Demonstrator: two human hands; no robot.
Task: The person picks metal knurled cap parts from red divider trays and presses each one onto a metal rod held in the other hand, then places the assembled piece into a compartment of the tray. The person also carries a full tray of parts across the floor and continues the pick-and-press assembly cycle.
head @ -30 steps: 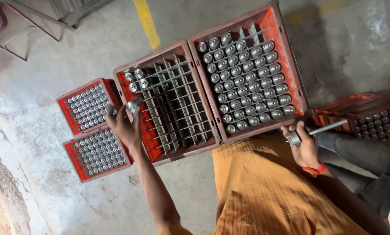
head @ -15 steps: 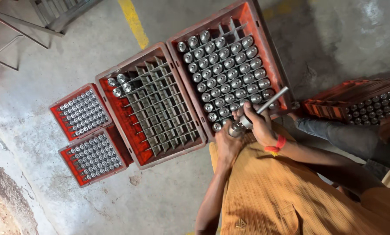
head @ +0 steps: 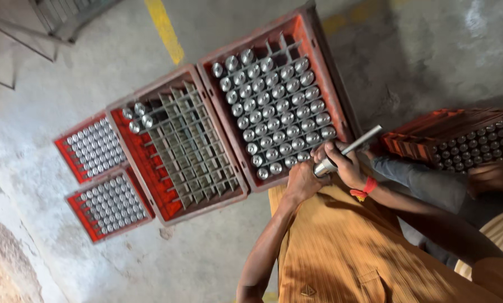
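Two hands meet at the near edge of the full red crate. The right hand is wrapped around a metal rod — a slim shaft with a thicker shiny end — holding it slanted, shaft pointing up and to the right, thick end low by the crate's near rim. The left hand lies just left of it, fingers curled toward that thick end; whether it grips the end or only touches it I cannot tell. A red band sits on the right wrist, and both forearms run back over an orange ribbed garment.

Silver round-topped cylinders fill nearly every cell of that crate. Directly left stands a second red crate with a bare metal grid, only three cylinders in its far left corner. Further left, two smaller red trays of small silver caps rest on the concrete floor. To the right, another red crate of dark-topped pieces sits beside a grey sleeve of someone else. A yellow painted line crosses the floor at the far side.

Half a second ago the hands held the rod at much the same spot; a second ago the left hand was over at the grid crate and the right held the rod off to the right.
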